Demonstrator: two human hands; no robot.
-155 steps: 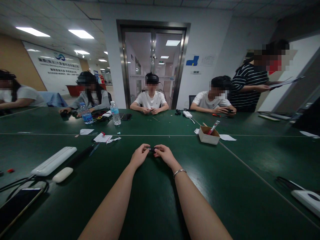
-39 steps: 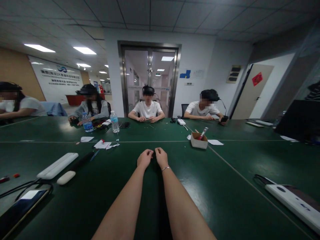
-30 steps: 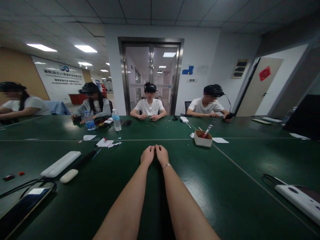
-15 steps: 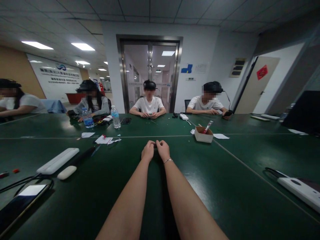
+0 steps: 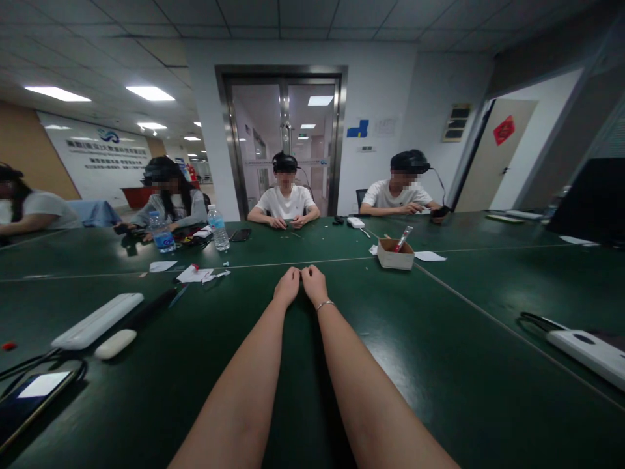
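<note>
While a person [image 5: 286, 202] in white sits beyond and left of the box [image 5: 395, 260], my left hand [image 5: 287, 286] and right hand [image 5: 314, 284] are nearly together over the tabletop [image 5: 488, 391], left of the box, fingers curled inward. Between them shows only a dark speck [image 5: 301, 274], perhaps what I handle, about as near one hand as the other; the right is nearer the box. The speck's long axis is hidden, and I cannot tell whether either hand is clamped on it. Well left of the box, a phone [image 5: 29, 404] is cut off.
</note>
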